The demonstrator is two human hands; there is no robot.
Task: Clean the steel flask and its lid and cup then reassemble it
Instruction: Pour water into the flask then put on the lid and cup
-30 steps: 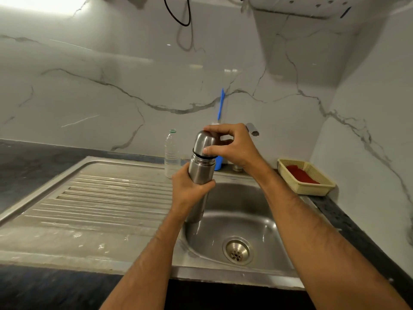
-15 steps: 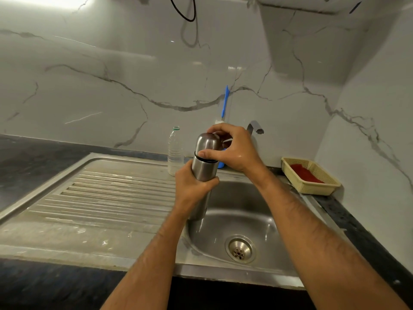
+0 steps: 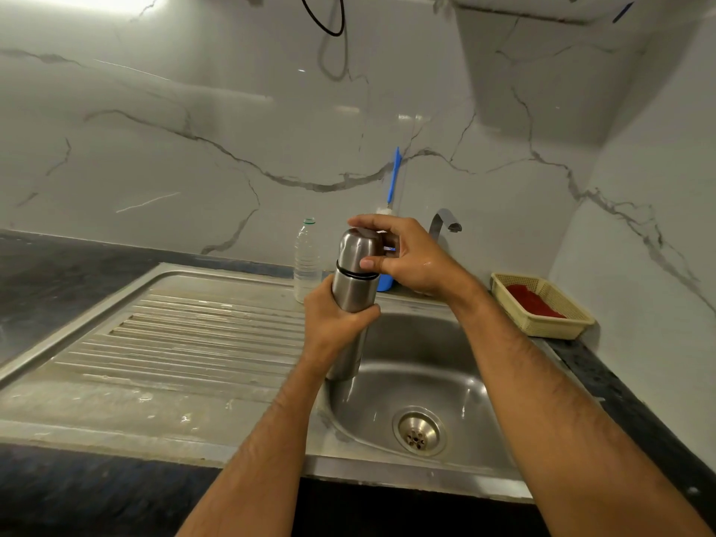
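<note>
Cylindrical brushed-steel flask [image 3: 350,296] held upright over the left edge of the stainless sink basin [image 3: 418,366]. Left hand [image 3: 335,323] wrapped round the flask body at mid-height, fingers curled, firm grip. Right hand [image 3: 403,253] arched over the top, thumb and fingertips pinching the rounded steel cup [image 3: 358,248] seated on the flask as a cap. Black band visible at the seam between cup and body. Cup sitting on, or very near, its seat; whether loosening or tightening, cannot tell.

Progress, as judged: fully assembled look, lid hidden under cup. No soap, foam or running water in view; curved metal tap [image 3: 445,222] dry at the spout. Possibly early stage, before dismantling, or the last step of reassembly. No way to settle which from this view. A few droplets glinting in the basin, nothing more.

Materials: flask smooth, satin, lightly reflective, likely slippery when wet. Sink steel dull, ribbed drainboard [image 3: 193,335] at left streaked with pale residue. Round perforated drain [image 3: 417,432] at basin bottom. Clear plastic bottle [image 3: 307,259] with green-ringed neck behind the flask, standing at the back of the drainboard. Blue-handled bottle brush [image 3: 393,180] leaning on the veined marble-look wall. Woven yellow plastic basket [image 3: 542,304] holding something red, on the dark speckled bench [image 3: 620,401] at right.
</note>
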